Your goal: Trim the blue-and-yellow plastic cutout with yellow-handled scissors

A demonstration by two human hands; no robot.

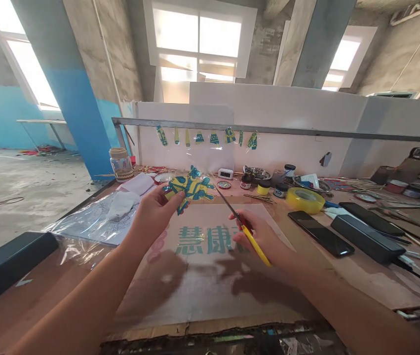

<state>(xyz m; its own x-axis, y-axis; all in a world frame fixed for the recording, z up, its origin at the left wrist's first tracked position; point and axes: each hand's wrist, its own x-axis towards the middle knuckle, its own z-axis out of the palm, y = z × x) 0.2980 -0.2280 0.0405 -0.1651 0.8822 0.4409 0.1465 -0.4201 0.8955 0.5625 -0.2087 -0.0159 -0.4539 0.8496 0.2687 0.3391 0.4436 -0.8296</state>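
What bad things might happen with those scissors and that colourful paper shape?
The scissors in the right hand point their blades toward the left hand, so a slip might nick its fingers. The painted cutout is held only at one edge, so it may bend or tear, or a stray snip might trim off a part. An elbow sweep might knock the yellow tape roll or the phones nearby.

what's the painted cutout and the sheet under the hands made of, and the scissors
The cutout looks like thin clear plastic film painted yellow, blue and green: its edges glint. The sheet looks like brown matte cardboard, with a torn, ragged front edge. The scissors seem to have grey metal blades and yellow and red glossy plastic handles.
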